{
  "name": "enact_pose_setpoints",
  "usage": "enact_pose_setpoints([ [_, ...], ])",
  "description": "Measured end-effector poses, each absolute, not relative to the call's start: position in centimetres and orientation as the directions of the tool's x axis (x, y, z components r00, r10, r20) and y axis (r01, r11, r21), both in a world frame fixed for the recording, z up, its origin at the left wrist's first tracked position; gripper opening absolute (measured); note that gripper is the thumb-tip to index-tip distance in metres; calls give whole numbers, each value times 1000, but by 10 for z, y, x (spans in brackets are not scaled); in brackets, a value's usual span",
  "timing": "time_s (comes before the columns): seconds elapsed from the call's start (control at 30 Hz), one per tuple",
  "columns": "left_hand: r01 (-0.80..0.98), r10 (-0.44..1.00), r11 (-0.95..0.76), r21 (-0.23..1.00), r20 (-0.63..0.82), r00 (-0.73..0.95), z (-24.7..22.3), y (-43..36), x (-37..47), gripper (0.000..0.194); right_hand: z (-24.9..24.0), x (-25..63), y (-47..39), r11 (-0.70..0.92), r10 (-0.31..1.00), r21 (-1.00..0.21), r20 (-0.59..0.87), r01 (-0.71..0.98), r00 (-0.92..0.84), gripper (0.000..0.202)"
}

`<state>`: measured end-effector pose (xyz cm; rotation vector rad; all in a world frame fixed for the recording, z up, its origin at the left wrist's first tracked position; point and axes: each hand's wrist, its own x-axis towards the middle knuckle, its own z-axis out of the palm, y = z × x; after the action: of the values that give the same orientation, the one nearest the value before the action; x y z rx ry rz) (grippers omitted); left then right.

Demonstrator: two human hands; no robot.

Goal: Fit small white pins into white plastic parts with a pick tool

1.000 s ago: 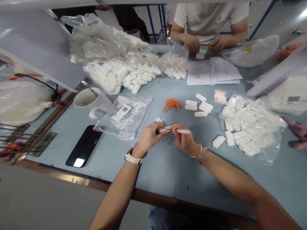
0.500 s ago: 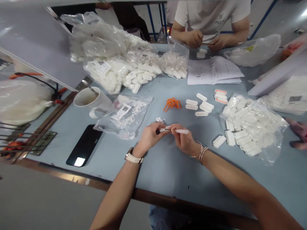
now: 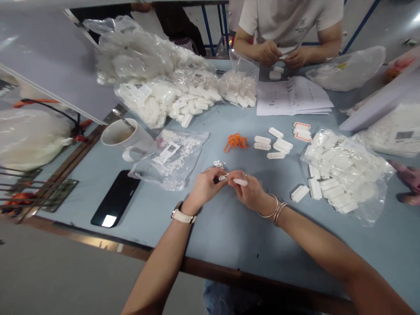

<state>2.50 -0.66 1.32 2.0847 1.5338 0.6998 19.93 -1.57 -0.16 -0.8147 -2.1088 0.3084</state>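
Near the table's middle, my left hand (image 3: 205,187) pinches a small white piece with dark spots (image 3: 223,178). My right hand (image 3: 250,191) is closed around a white-handled tool (image 3: 240,181), whose tip meets the piece or is hidden by the fingers. Just beyond my left fingertips lies a little pile of tiny white parts (image 3: 218,164). Orange frames (image 3: 235,142) are heaped farther back. To their right rest several white rectangular pieces (image 3: 276,145), and two pieces with orange rims (image 3: 302,131).
An open bag of white pieces (image 3: 348,170) lies right. A clear bag (image 3: 177,159), a mug with a spoon (image 3: 123,135) and a black phone (image 3: 115,199) are left. Large bags (image 3: 157,78) and papers (image 3: 292,96) lie behind; a person's hands (image 3: 269,53) work opposite.
My right hand has shifted slightly left with the tool, closer to my left fingers. My left hand has stayed nearly still. The hands of the person opposite have moved closer together.
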Motion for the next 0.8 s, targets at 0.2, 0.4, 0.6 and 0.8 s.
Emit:
enact_pose_setpoints([
  [0.2, 733, 961, -264, 627, 108, 254, 16, -7, 25, 12, 5, 199, -18, 767, 641, -476, 587, 430, -495, 15],
  [0.4, 715, 960, -270, 645, 124, 251, 12, -7, 24, 16, -4, 199, -17, 774, 630, -469, 636, 425, -445, 17],
  [0.6, 714, 954, -293, 636, 149, 260, 10, -6, 24, 22, -3, 202, -15, 779, 614, -506, 734, 369, -289, 17],
  [0.8, 711, 949, -309, 632, 154, 275, 12, -6, 24, 26, -5, 201, -15, 782, 617, -510, 716, 358, -327, 17],
])
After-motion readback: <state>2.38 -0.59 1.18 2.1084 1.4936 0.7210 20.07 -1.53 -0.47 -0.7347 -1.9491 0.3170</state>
